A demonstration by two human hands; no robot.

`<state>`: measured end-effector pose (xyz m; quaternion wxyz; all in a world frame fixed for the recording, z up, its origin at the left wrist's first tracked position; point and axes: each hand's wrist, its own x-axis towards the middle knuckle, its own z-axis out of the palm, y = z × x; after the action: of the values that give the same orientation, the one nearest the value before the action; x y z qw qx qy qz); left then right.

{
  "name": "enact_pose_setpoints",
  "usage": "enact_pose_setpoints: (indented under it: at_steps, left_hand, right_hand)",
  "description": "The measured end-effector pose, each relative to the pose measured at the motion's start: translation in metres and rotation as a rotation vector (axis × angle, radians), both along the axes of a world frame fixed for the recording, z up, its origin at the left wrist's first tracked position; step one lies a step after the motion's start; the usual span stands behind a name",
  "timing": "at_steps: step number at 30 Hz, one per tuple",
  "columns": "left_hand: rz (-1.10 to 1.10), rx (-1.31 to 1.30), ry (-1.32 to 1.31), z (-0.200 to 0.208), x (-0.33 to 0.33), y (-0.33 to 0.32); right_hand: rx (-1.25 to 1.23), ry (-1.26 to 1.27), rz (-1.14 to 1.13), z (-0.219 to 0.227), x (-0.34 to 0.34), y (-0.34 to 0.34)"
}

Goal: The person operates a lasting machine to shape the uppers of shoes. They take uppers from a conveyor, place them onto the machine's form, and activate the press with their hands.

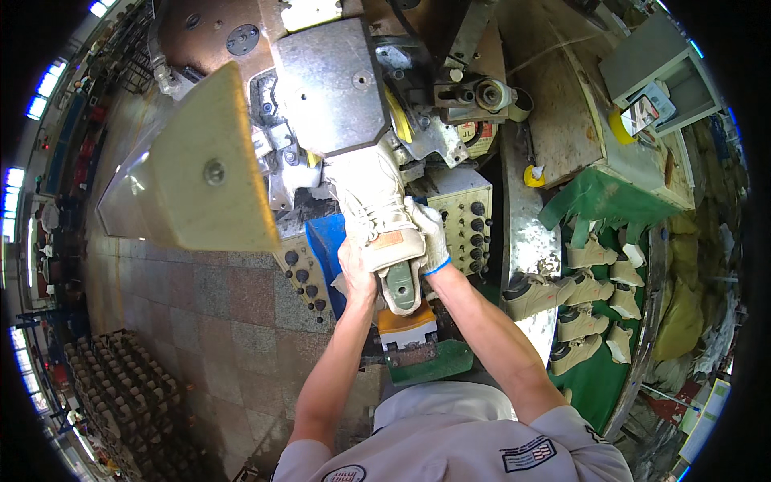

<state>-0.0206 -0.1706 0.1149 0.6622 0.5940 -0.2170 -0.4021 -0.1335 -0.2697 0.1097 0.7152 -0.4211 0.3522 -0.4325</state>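
Note:
A cream lace-up shoe upper (376, 201) with an orange patch on its tongue sits on a green shoe last (400, 287). Its toe points away from me, up to the metal head (333, 88) of a machine, where bright light washes out detail. My left hand (355, 261) looks bare and grips the shoe's left side near the heel, its fingers partly hidden beneath. On the opposite side my right hand (430, 235), in a white glove with a blue cuff, is closed round the shoe. Below the last is an orange-and-white machine part (408, 325).
Knobbed control panels (462, 217) flank the shoe. A large beige guard (201, 173) juts out at left. To the right, several beige shoes (580, 323) lie on a green conveyor (602, 386). A phone (640, 115) rests by a grey box. At lower left stands a loaded rack (124, 386).

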Motion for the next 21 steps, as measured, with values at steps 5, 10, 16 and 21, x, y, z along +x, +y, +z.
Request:
enact_pose_setpoints:
  at_steps: [5, 10, 16, 21]
  left_hand:
    - [0.053, -0.081, 0.253, -0.004, -0.007, -0.007]
    - [-0.106, -0.014, 0.045, -0.012, 0.009, 0.002]
    - [0.245, 0.291, -0.114, -0.055, 0.010, 0.124]
    - [0.254, 0.586, -0.255, -0.121, -0.049, 0.173]
  right_hand:
    - [0.039, 0.008, 0.000, 0.018, 0.001, -0.002]
    - [0.192, -0.065, -0.003, 0.018, 0.000, 0.002]
    - [0.202, 0.084, -0.100, 0.040, -0.074, 0.036]
    - [0.236, -0.002, -0.190, 0.002, -0.195, 0.074]
